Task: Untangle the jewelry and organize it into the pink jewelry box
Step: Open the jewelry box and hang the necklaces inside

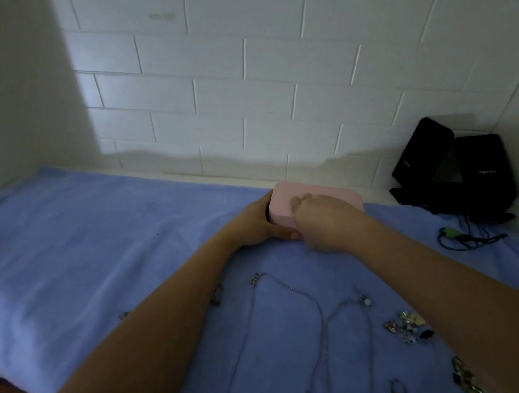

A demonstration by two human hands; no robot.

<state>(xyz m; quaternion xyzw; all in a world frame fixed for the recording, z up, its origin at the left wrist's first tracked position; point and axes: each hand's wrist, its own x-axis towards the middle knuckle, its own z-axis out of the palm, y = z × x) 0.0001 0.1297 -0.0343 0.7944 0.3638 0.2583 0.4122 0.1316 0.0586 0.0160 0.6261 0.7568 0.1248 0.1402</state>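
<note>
Pink jewelry box (334,194) lies closed at the towel's (115,227) far edge; our left hand (258,222) grips its end, our right hand (323,224) curls over its front. We judge it rigid, light, best held by its ends.

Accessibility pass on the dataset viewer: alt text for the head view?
A closed pink rectangular jewelry box sits at the back of a blue towel; the left hand grips its left end, the blurred right hand curls over its front. Thin silver chain necklaces, rings and smaller pieces lie spread nearer the camera; two black speakers stand far right.
</note>
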